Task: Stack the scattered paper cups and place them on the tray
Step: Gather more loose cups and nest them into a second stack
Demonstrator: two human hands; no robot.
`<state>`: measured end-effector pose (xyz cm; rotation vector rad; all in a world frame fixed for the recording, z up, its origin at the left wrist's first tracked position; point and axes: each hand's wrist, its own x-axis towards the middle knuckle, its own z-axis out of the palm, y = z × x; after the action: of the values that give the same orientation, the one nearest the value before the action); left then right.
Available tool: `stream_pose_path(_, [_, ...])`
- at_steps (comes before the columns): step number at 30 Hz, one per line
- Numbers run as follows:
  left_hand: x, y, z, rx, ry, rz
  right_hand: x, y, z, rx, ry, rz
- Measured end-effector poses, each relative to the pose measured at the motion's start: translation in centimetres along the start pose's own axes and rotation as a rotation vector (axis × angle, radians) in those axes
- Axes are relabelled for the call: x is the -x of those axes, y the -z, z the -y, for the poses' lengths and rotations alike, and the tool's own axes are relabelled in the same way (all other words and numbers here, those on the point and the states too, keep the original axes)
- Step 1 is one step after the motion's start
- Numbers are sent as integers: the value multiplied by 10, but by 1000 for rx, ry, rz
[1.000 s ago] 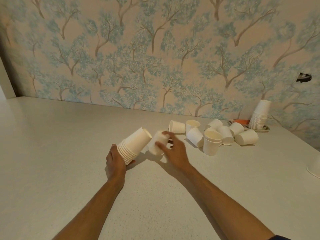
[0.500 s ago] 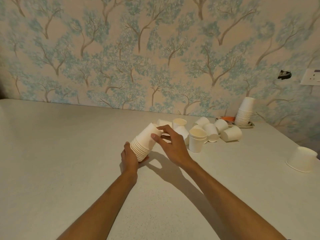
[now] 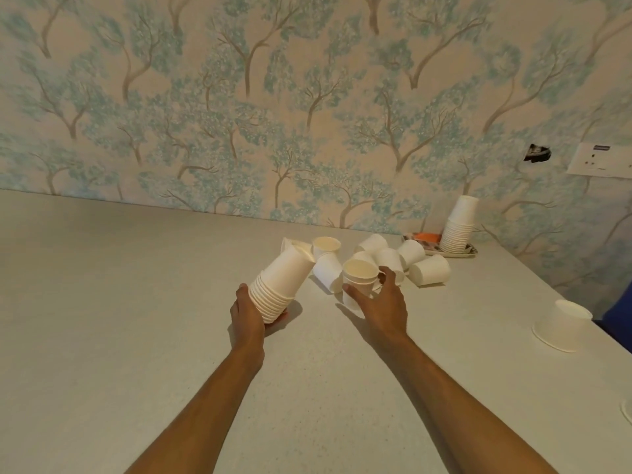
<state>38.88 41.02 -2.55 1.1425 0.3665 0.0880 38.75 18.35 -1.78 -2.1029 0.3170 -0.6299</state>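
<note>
My left hand [image 3: 248, 318] grips a tilted stack of white paper cups [image 3: 278, 285] by its rim end, bottoms pointing up and to the right. My right hand [image 3: 383, 302] is wrapped around a short upright stack of cups [image 3: 359, 277] standing on the table, thumb on its left side and fingers on its right. Behind it, several loose white cups [image 3: 429, 270] lie scattered, some on their sides. At the back right a tall upside-down cup stack [image 3: 460, 224] stands on the tray [image 3: 455, 253] by the wall.
A single upside-down cup [image 3: 562, 325] sits near the table's right edge, with something blue [image 3: 619, 313] just beyond it. The grey table [image 3: 136, 302] meets a tree-patterned wall. An orange item [image 3: 425, 237] lies on the tray.
My right hand left the tilted stack after seating a cup on it and moved right to the short upright stack. The view shifted right.
</note>
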Motion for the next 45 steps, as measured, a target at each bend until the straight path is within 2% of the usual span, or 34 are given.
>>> stream_pose_path(5, [-2, -2, 3, -43, -23, 17, -3, -11, 4, -117, -30, -20])
stream_pose_path(9, [-2, -1, 3, -63, -37, 0, -2, 7, 15, -180, 137, 4])
stream_pose_path(12, [0, -3, 2, -89, -53, 5, -8, 30, 22, -134, 273, 156])
stream_pose_path(17, [4, -9, 1, -140, -80, 10, -13, 60, 50, -49, 386, 387])
stream_pose_path(21, [10, -16, 2, -252, -96, 50, -8, 46, 72, 28, 462, 545])
stream_pose_path(24, [11, -14, 2, -200, -87, 73, -3, 25, 86, 38, 424, 682])
stream_pose_path(26, [7, -9, 1, -149, -74, 62, -6, 14, 87, -179, 315, 571])
stream_pose_path(28, [3, -6, 1, -114, -51, 43, -15, 0, 77, -300, 214, 297])
stream_pose_path(30, [1, -4, 1, -85, -40, 24, -22, -18, 61, -65, 200, 123])
stream_pose_path(32, [-2, -4, 3, -79, -39, 6, -26, -37, 43, 347, 299, 52])
stream_pose_path(34, [-5, -4, 4, -87, -31, -1, -27, -49, 34, 637, 368, 32])
stream_pose_path(36, [-3, -5, 2, -78, -33, 7, -28, -54, 28, 787, 365, 44])
stream_pose_path(38, [-5, -5, 1, -74, -37, 7, -28, -55, 24, 823, 374, 12])
stream_pose_path(40, [-7, -4, 2, -68, -40, 1, -27, -49, 24, 688, 378, -6])
stream_pose_path(45, [-11, -4, 5, -78, -48, -14, -32, 3, 52, -171, 155, 160])
